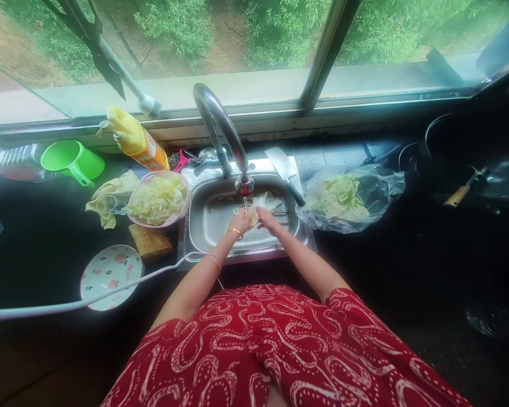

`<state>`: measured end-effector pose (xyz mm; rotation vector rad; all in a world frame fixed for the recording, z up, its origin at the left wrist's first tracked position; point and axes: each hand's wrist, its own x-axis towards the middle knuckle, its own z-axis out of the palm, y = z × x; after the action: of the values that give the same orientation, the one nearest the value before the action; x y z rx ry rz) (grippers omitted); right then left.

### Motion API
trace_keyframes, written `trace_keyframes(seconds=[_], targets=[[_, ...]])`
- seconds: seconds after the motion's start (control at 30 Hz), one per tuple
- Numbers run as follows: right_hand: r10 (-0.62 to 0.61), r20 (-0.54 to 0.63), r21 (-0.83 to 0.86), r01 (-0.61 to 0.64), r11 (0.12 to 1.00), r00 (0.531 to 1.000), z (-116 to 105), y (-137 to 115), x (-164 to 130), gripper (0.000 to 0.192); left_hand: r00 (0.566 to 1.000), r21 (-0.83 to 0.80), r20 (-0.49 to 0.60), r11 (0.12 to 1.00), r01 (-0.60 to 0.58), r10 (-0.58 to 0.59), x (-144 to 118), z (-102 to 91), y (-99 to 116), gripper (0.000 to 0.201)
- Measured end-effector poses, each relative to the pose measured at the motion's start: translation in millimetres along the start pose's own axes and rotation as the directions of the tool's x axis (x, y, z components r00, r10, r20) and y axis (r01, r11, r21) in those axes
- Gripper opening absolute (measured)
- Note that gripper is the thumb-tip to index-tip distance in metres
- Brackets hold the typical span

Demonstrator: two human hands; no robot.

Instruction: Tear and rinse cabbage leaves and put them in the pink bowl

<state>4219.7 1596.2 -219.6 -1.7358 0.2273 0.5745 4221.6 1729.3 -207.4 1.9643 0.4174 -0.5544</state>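
Over the steel sink, my left hand and my right hand meet on a pale cabbage leaf held under the curved tap. A thin stream of water runs from the spout onto the leaf. Both hands grip the leaf, fingers closed around it. A pink bowl heaped with torn cabbage pieces stands just left of the sink. Right of the sink, a clear plastic bag holds more cabbage.
On the dark counter at left lie a yellow cloth, a scrub sponge, a patterned plate, a green cup and a yellow bottle. A cleaver rests behind the sink. A wok sits at right. A white cable crosses the counter front.
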Motion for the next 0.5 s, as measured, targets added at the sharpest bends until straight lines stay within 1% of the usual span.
trace_keyframes(seconds=[0.03, 0.07, 0.13, 0.2, 0.27, 0.3, 0.33, 0.4, 0.47, 0.5], targets=[[0.03, -0.018, 0.05, -0.029, 0.998, 0.999, -1.5, -1.1, -0.1, 0.026, 0.999, 0.062, 0.023, 0.998, -0.03, 0.029, 0.3, -0.4, 0.4, 0.01], [0.054, -0.028, 0.088, -0.051, 0.995, 0.998, -2.9, -2.6, -0.4, 0.02, 0.998, 0.09, 0.043, 0.994, -0.054, 0.05, -0.1, -0.5, 0.9, 0.01], [0.058, -0.006, 0.083, -0.057, 0.995, 0.998, -5.3, -6.1, -0.9, 0.012, 0.994, 0.101, 0.053, 0.99, -0.098, 0.093, -2.0, 0.1, 1.7, 0.012], [0.083, 0.093, 0.074, -0.09, 0.993, 0.992, -7.0, -8.8, -0.6, 0.017, 0.989, 0.118, 0.05, 0.982, -0.145, 0.14, -3.2, 0.7, 1.9, 0.012], [0.109, 0.202, 0.089, -0.129, 0.988, 0.973, -7.3, -10.3, 0.6, 0.022, 0.985, 0.129, 0.042, 0.977, -0.173, 0.169, -1.9, 0.4, 1.2, 0.013], [0.108, 0.213, 0.099, -0.131, 0.986, 0.971, -6.6, -10.9, 1.6, 0.023, 0.984, 0.113, 0.035, 0.978, -0.176, 0.173, -0.2, 0.2, 0.7, 0.016], [0.091, 0.19, 0.106, -0.112, 0.988, 0.978, -5.3, -11.5, 2.9, 0.024, 0.985, 0.081, 0.02, 0.981, -0.174, 0.172, 2.0, 0.0, 0.2, 0.019], [0.018, 0.084, 0.11, -0.027, 0.994, 0.996, -0.8, -13.0, 5.6, 0.028, 0.987, -0.032, -0.04, 0.987, -0.156, 0.155, 7.2, 0.8, -0.2, 0.023], [-0.045, 0.006, 0.141, 0.044, 0.989, 0.999, 5.8, -14.6, 8.1, 0.03, 0.988, -0.191, -0.112, 0.974, -0.123, 0.102, 11.7, 3.7, 0.8, 0.025], [-0.053, -0.006, 0.181, 0.053, 0.982, 0.999, 9.5, -15.4, 9.0, 0.029, 0.988, -0.277, -0.137, 0.955, -0.103, 0.066, 13.4, 5.8, 1.9, 0.026]])
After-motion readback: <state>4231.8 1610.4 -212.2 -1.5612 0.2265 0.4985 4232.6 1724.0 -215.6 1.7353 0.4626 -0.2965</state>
